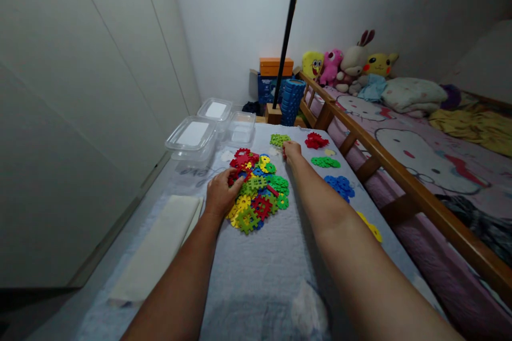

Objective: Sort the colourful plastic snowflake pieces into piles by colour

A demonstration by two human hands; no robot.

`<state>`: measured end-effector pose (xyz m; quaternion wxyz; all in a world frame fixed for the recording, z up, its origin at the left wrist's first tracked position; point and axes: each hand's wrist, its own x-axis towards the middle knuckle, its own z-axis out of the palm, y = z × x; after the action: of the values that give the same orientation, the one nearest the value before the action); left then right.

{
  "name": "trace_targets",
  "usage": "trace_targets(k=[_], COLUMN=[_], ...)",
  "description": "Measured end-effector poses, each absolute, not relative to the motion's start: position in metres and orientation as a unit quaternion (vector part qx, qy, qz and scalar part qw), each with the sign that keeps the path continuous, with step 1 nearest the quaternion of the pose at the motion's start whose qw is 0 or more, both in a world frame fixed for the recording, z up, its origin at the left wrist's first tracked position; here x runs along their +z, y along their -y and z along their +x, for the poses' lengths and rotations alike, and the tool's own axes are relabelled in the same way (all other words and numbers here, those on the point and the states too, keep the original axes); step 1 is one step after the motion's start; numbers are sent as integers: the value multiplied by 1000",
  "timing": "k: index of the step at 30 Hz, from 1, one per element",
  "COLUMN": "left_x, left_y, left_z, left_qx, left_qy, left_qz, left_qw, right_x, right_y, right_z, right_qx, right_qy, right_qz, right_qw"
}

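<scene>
A mixed pile of plastic interlocking building pieces (256,185) in red, yellow, blue and two greens lies mid-table. My left hand (222,191) rests on the pile's left edge, thumb and fingers apart, touching red pieces (242,160). Farther off, my right hand (292,150) is closed, its fingertips turned down beside a small heap of lime-green pieces (279,140); whatever they grip is hidden. Single-colour heaps line the right side: red pieces (317,140), green pieces (325,162), blue pieces (340,187) and yellow pieces (371,227), the last partly behind my right forearm.
Clear plastic boxes (192,136) with lids stand at the table's far left. A folded cream cloth (160,248) lies near my left forearm. Along the right edge runs a wooden bed rail (384,170). A black pole (286,37) rises behind the table beside a blue foam roller (293,101).
</scene>
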<state>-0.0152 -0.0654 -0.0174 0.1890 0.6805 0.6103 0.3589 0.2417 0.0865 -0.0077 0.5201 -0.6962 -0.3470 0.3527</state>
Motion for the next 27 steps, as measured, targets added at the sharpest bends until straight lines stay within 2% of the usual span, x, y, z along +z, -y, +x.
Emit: trace_targets(k=[10, 17, 19, 23, 27], left_x=[-21, -16, -16, -19, -23], left_y=[64, 65, 65, 64, 62], left_z=[-15, -14, -13, -14, -16], left_qx=[361, 357, 358, 372, 407], left_qy=[-609, -615, -613, -608, -590], left_qz=[681, 678, 678, 677, 676], left_qw=[190, 188, 187, 184, 175], right_x=[5, -5, -8, -6, 4], right_y=[-92, -69, -63, -59, -58], right_z=[232, 238, 233, 207, 174], right_qx=[413, 375, 345, 288, 215], right_qy=[286, 333, 427, 635, 736], right_qz=[-700, -692, -679, -617, -596], right_qw=[508, 520, 487, 365, 238])
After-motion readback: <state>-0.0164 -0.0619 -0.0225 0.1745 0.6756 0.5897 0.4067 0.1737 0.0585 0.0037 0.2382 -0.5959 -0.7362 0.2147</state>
